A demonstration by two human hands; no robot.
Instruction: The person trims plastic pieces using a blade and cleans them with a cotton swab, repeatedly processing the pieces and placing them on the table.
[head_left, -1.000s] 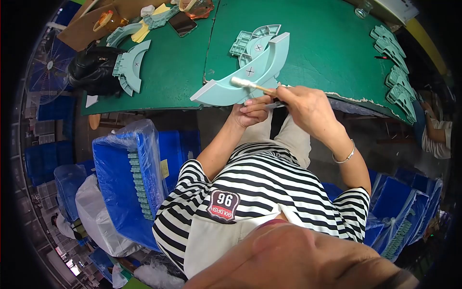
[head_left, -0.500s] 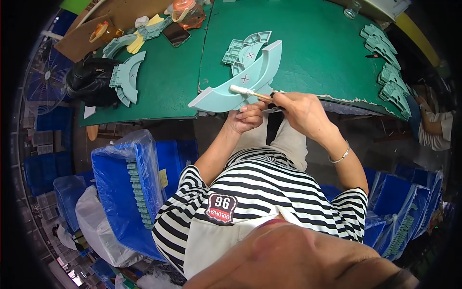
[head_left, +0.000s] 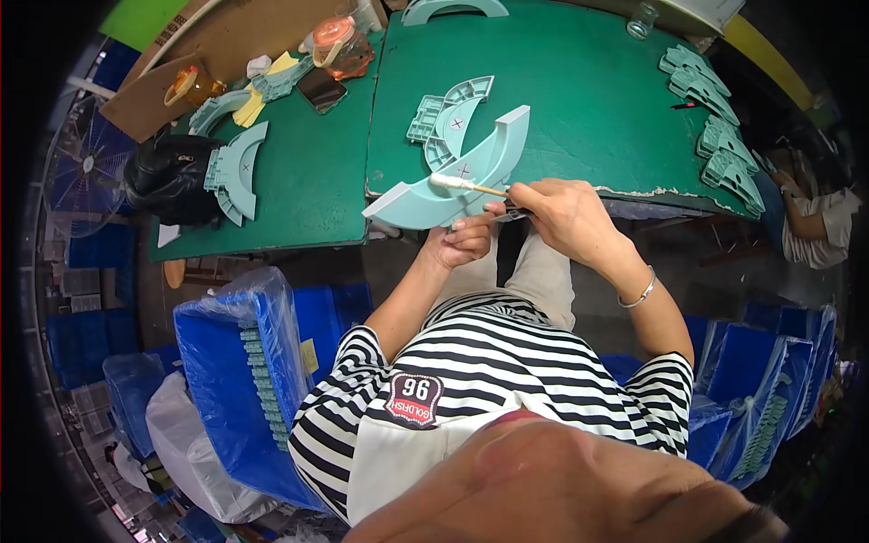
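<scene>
So the green table (head_left: 570, 90) has a phone (head_left: 322, 90) far left, a curved mint part (head_left: 448, 133) mid-table and more mint parts (head_left: 731, 179) on the right.

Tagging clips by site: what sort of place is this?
Likely a factory assembly or finishing area: a green workbench, several similar pale-green curved parts, and plastic-lined blue bins.

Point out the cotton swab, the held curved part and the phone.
Cotton swab (head_left: 460, 184): head view, on its white tip.
Held curved part (head_left: 433, 206): head view, on its smooth pale-green side.
Phone (head_left: 322, 90): head view, on its dark screen.
</scene>
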